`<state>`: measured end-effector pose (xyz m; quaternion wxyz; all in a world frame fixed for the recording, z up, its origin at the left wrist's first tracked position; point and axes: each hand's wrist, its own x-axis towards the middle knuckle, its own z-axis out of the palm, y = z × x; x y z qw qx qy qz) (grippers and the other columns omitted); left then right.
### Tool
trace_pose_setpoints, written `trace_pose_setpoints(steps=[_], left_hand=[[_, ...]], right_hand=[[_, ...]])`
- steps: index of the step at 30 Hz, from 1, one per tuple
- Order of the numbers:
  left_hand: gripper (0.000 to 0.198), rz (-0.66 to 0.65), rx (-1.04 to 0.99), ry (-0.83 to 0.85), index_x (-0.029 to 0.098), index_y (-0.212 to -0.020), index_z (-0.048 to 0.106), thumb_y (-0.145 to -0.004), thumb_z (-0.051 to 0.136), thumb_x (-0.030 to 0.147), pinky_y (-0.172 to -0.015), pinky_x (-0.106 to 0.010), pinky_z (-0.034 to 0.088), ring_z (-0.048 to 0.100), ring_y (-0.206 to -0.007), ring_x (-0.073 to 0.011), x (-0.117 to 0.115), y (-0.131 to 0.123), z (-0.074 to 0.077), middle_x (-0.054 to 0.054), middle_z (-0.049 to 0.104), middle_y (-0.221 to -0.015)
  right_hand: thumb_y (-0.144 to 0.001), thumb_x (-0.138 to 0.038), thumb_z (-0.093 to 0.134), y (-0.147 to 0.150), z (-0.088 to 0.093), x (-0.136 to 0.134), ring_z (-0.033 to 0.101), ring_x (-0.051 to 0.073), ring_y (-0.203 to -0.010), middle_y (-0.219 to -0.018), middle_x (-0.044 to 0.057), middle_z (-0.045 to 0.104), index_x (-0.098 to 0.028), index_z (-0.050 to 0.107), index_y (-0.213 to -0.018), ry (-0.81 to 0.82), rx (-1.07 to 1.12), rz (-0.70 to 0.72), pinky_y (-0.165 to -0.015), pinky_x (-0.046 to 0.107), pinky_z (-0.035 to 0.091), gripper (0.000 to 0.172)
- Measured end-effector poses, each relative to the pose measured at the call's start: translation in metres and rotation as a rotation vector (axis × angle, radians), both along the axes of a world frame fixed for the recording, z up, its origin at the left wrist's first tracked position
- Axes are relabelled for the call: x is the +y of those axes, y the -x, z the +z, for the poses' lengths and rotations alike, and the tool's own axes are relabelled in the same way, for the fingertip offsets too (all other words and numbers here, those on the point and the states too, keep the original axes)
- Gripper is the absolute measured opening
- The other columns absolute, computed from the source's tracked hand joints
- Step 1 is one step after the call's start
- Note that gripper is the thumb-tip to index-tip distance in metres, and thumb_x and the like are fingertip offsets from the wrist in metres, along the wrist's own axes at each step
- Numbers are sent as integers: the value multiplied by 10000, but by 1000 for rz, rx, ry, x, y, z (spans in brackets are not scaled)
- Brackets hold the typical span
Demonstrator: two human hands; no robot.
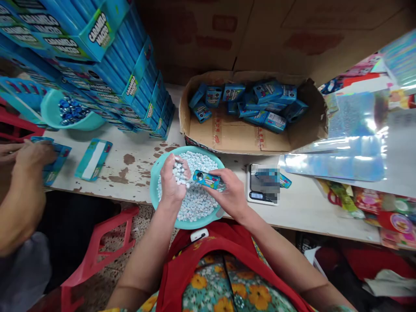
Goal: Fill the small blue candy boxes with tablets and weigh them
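Observation:
A turquoise basin (155, 184) full of small white candies (195, 206) stands on the table in front of me. Over its left side my left hand (172, 177) is cupped around a heap of the candies. My right hand (229, 190) grips a small blue candy box (206, 179) between thumb and fingers above the basin's right side. The box lies tilted toward my left hand, and a dark round opening shows at its left end. Both hands are close together, with a small gap between the candies and the box.
Behind the basin, a cut-down cardboard box (224, 138) holds several blue candy boxes. A small scale (262, 184) sits to the right. Stacked blue display cartons (130, 86) rise at the left. Farther left, a co-worker's hands (32, 151) rest by flat blue packaging, near a red stool (104, 242).

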<state>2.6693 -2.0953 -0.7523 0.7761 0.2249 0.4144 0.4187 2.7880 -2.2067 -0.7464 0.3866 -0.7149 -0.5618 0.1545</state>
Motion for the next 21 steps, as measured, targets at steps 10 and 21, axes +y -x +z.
trace_pose_setpoints(steps=[10,21], left_hand=[[245,194,55,-273,189,-713,449,-777,626,346,-561,-257,491,532,-541,-103,1,-5,8,34,513,-624],[324,153,243,-356,183,-648,462,-829,606,410,-599,-240,489,542,-544,-93,-6,-12,5,37,486,-564]], right_hand=[[-725,-294,764,23,2,18,635,228,-882,-907,48,678,-206,611,-965,67,73,-3,-779,365,483,299],[-728,-312,749,21,-3,17,629,220,-881,-900,35,668,-227,609,-944,95,127,-45,-782,359,488,272]])
